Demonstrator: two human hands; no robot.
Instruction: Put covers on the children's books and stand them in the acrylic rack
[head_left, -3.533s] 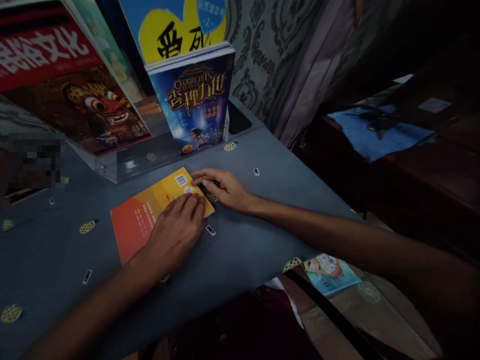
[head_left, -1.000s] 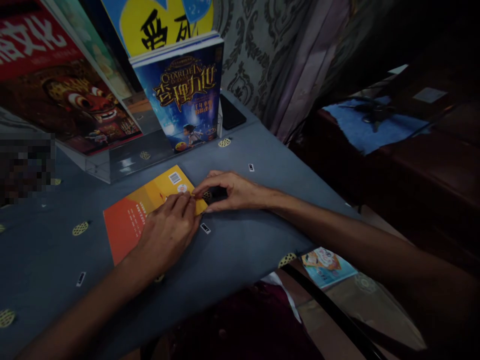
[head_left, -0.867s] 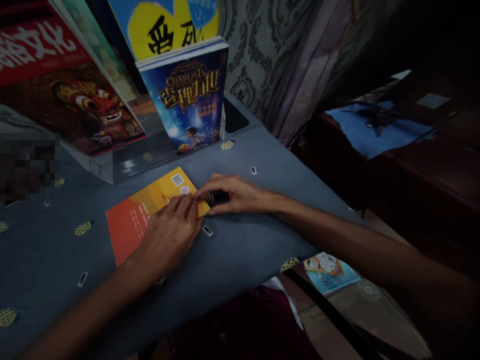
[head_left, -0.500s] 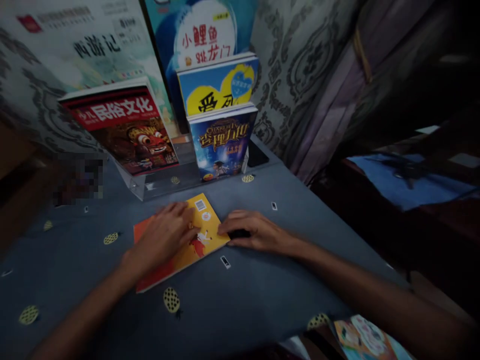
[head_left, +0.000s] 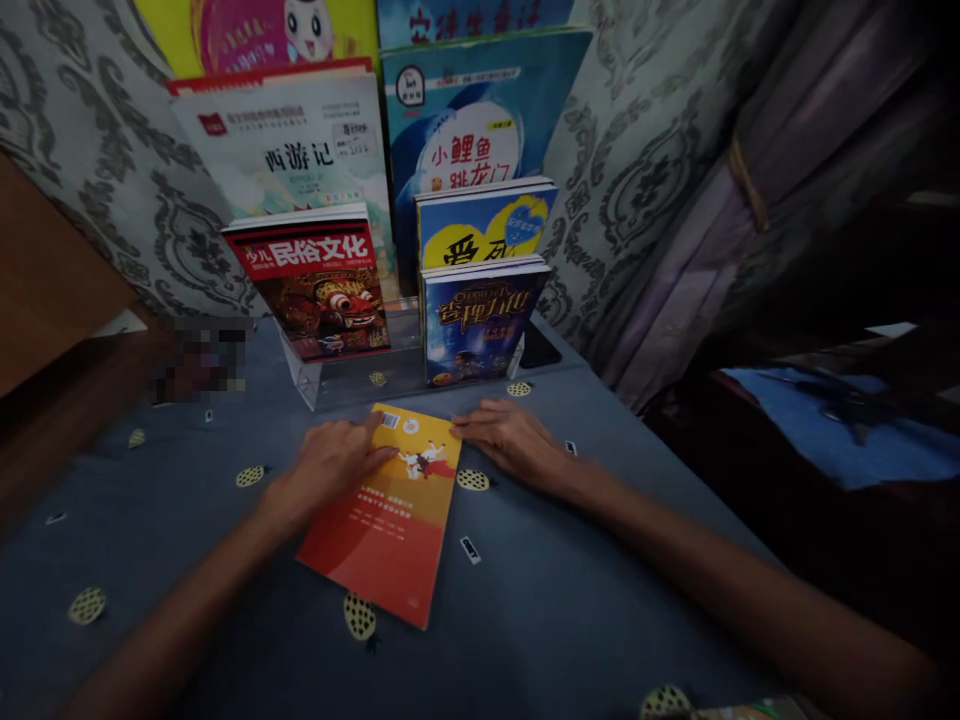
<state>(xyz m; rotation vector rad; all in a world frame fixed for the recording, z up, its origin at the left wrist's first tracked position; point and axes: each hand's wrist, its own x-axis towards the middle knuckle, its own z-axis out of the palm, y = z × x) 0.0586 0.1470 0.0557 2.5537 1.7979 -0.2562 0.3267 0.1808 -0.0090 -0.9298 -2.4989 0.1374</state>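
Note:
A thin orange and yellow paperback book lies flat on the dark tablecloth, its back cover with a barcode facing up. My left hand grips its upper left edge, the thumb resting on the cover and the index finger near the barcode. At the upper right corner, my right hand has its fingertips on the book; its thumb is hidden. Just beyond both hands stands a clear acrylic rack of upright books, with a red magazine at front left and a blue book at front right.
Taller books, such as a pale one and a teal one, rise behind. A dark phone-like object lies beside the rack. The tablecloth has pineapple prints. Blue cloth lies off to the right, past the table edge.
The book has been turned on the table, so its barcode end now points toward the rack. Both hands moved with its edges. The view shifted, showing more of the upper books.

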